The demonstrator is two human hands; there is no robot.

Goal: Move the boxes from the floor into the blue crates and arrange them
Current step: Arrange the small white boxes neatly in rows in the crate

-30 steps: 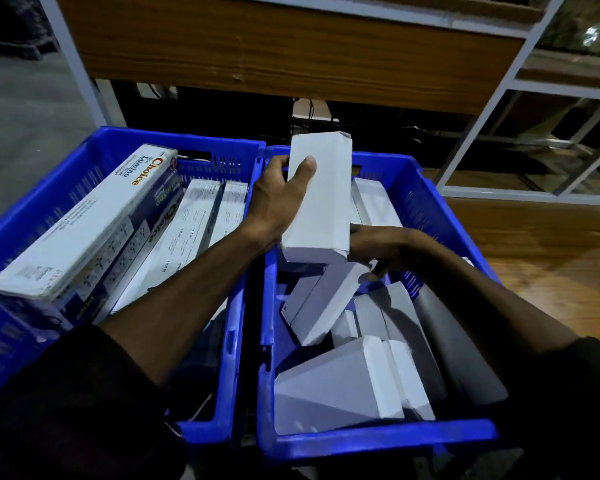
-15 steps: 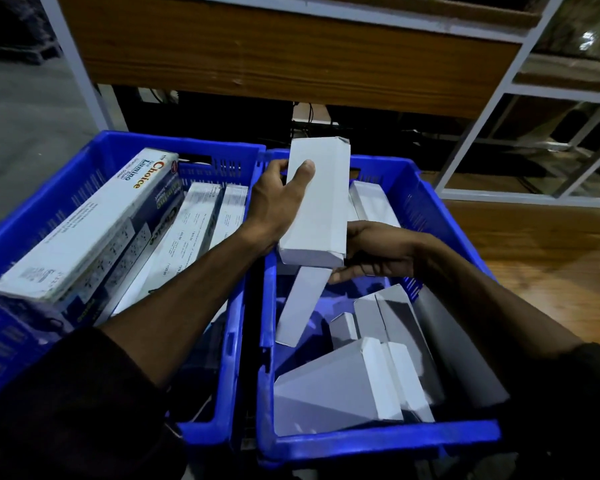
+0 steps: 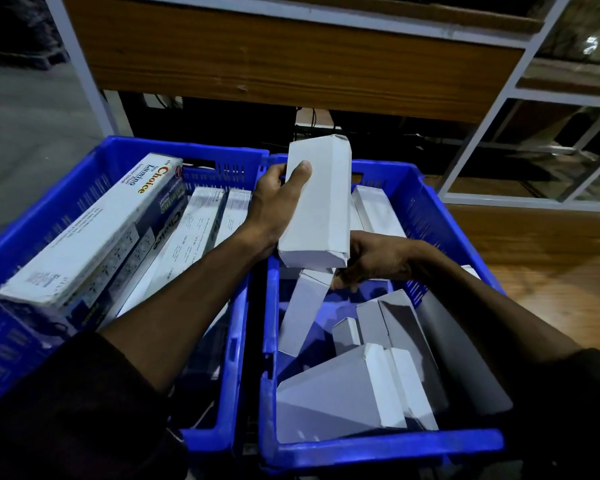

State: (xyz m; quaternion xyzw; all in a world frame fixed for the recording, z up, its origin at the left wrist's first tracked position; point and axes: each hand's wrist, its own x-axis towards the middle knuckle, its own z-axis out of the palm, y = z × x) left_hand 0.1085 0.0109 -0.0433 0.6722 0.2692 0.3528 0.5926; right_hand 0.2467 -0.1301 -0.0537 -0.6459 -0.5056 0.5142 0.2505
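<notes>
Our right blue crate [image 3: 426,216] holds jumbled white boxes. Our left hand [image 3: 274,209] still grips a plain white box [image 3: 317,206] above it; beneath that grip, our right hand [image 3: 371,261] has tipped a narrow box [image 3: 300,313] upright, clearing space.

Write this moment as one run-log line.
left hand grips plain white box above right crate | right hand holds slanted white box inside it | left crate holds printed boxes
</notes>
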